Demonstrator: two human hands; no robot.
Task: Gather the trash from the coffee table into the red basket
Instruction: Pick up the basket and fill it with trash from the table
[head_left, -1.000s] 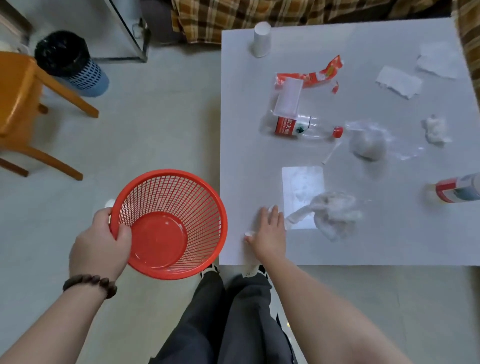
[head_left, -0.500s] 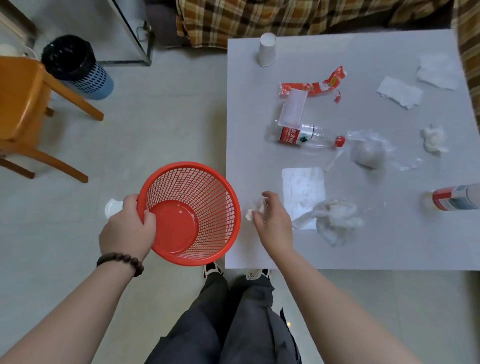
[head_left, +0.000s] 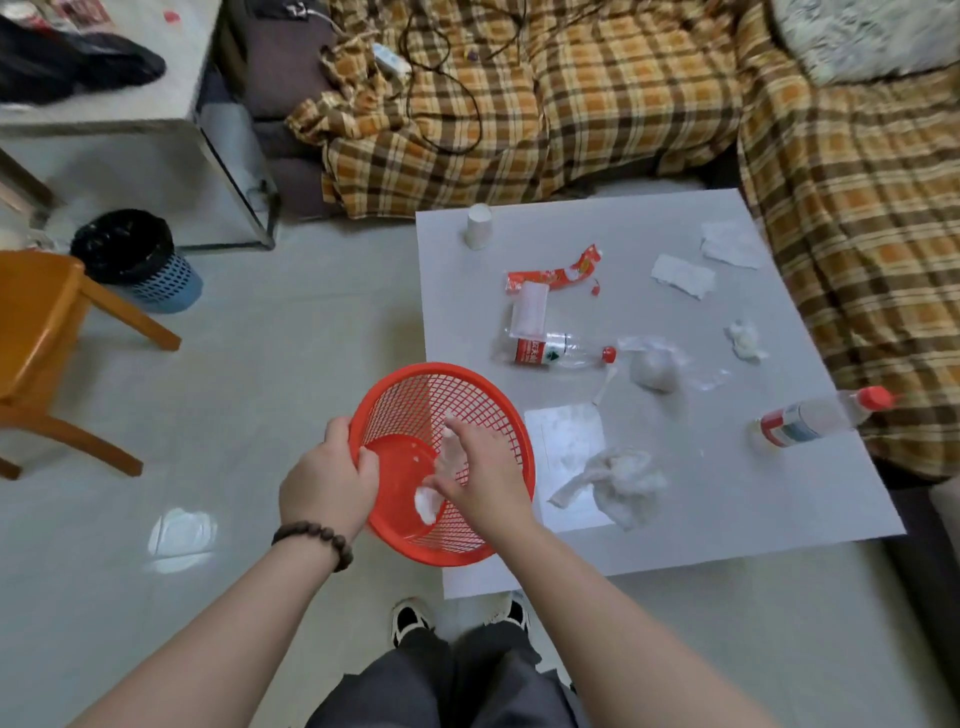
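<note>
My left hand (head_left: 327, 480) grips the left rim of the red mesh basket (head_left: 410, 395), held tilted at the table's near left corner. My right hand (head_left: 480, 467) is over the basket's mouth with fingers spread, holding nothing. A small white tissue wad (head_left: 427, 503) lies inside the basket under that hand. On the white coffee table (head_left: 727, 509) lie a crumpled tissue (head_left: 618, 480), a flat paper sheet (head_left: 563, 436), a clear bottle (head_left: 558, 353), a red wrapper (head_left: 558, 273), a paper cup (head_left: 478, 226) and a second bottle (head_left: 815, 418).
More tissues (head_left: 680, 274) and a plastic bag (head_left: 657, 364) lie further back on the table. A plaid-covered sofa (head_left: 857, 234) borders the table at the back and right. An orange wooden chair (head_left: 41, 332) and a blue bin (head_left: 137, 260) stand on the floor at left.
My right hand picked a small tissue wad off the table's near edge, carried it left over the basket and let it go. My left hand brought the basket right, against the table.
</note>
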